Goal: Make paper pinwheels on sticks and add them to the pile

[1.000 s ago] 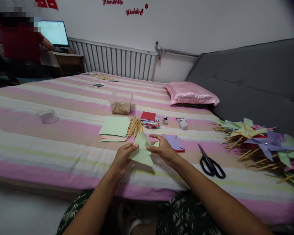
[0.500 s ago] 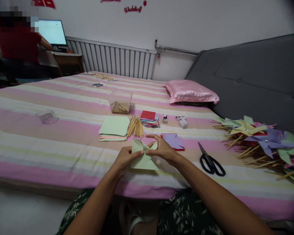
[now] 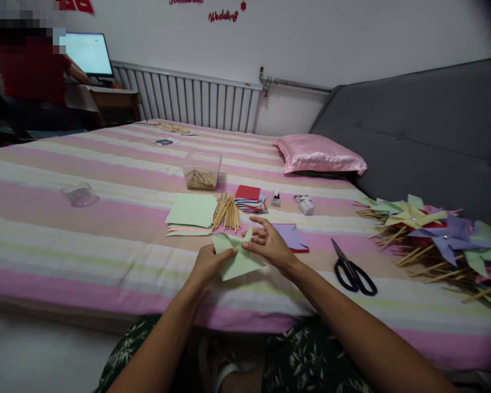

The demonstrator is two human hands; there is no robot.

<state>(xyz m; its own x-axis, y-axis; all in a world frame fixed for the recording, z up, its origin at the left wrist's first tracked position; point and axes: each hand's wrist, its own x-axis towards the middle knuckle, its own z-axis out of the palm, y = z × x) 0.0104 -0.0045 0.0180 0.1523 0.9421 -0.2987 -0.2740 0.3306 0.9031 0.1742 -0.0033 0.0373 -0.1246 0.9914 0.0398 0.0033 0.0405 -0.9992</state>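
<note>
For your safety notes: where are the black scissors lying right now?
The black scissors lie on the striped bed, right of the right hand, between the purple paper and the pinwheel pile.

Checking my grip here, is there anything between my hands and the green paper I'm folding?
Nothing visible. The left hand and right hand both hold the green paper directly, above the striped bed. The wooden sticks and scissors lie apart.

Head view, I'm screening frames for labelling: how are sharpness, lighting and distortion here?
Head view: even, soft indoor light, faint shadows under the left hand and right hand holding the green paper; the glowing monitor is blown out; corners darken and blur, smearing the pinwheels; wide-angle bowing bends the bed edge.
</note>
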